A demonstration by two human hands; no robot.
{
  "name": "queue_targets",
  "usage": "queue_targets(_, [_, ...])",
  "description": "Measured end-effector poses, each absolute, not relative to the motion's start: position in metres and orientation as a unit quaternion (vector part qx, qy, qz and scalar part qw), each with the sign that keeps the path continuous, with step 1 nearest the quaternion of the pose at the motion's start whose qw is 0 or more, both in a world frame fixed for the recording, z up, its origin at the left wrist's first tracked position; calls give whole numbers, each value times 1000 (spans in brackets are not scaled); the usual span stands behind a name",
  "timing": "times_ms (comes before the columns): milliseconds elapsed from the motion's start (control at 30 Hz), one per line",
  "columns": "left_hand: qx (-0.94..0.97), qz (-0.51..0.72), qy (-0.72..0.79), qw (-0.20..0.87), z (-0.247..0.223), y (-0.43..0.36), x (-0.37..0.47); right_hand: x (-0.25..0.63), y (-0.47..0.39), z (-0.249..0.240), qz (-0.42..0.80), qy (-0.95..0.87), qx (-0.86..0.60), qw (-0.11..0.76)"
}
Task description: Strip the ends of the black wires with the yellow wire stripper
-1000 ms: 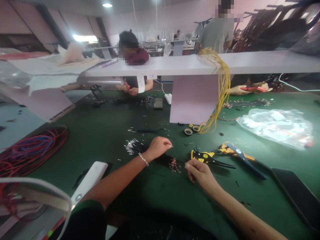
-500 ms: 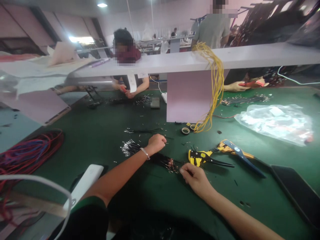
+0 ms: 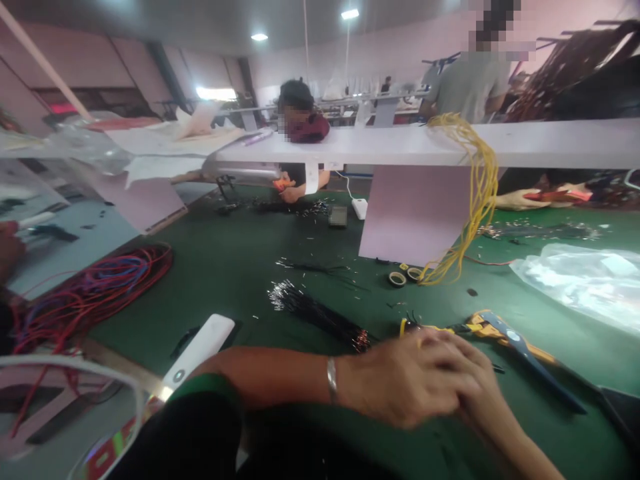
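Note:
My left hand point(image 3: 400, 383), with a silver bracelet at the wrist, reaches across to the right and overlaps my right hand point(image 3: 473, 363). Both are blurred, and whether anything is between their fingers is hidden. Just left of them lies a thick bundle of black wires point(image 3: 320, 315), silvery tips at the far left end and bare copper at the near right end. Behind it is a thinner bunch of black wires point(image 3: 320, 268). The hands partly cover a yellow-and-black wire stripper point(image 3: 404, 327). A second tool with an orange head and dark blue handle point(image 3: 523, 343) lies to the right.
Yellow wires point(image 3: 480, 193) hang over the white shelf point(image 3: 390, 150), close to two tape rolls point(image 3: 397, 279). Red and blue wire coils point(image 3: 120, 273) and a white device point(image 3: 205, 347) are on the left. A clear bag point(image 3: 585, 280) lies right. Co-workers sit opposite, holding red tools.
My left hand has left the wire bundle and moved right and nearer, meeting my right hand. My right hand has moved right, away from the copper ends. The view has turned left.

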State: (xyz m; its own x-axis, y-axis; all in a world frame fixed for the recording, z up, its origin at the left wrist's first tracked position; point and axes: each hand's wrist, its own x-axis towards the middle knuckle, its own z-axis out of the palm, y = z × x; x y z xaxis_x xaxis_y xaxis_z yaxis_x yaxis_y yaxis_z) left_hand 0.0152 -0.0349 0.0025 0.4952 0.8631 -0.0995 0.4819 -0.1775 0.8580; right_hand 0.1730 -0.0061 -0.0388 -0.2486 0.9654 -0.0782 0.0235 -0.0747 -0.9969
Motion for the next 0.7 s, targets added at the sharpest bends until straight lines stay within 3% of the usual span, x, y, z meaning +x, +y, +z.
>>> queue_targets(33, [750, 218, 461, 421, 2, -21, -7, 179, -5, -37, 563, -535, -459, 431])
queue_targets(167, [811, 151, 558, 91, 1, 45, -107, 195, 2, -35, 387, -583, -552, 455])
queue_targets(300, [802, 114, 582, 67, -13, 101, -172, 207, 14, -47, 243, -663, -575, 412])
queue_targets(467, [810, 70, 577, 79, -37, 138, -192, 230, 31, -73, 81, -797, -525, 288])
queue_targets(700, [795, 4, 600, 86, -49, 153, -200, 241, 38, -97, 9, -872, -461, 164])
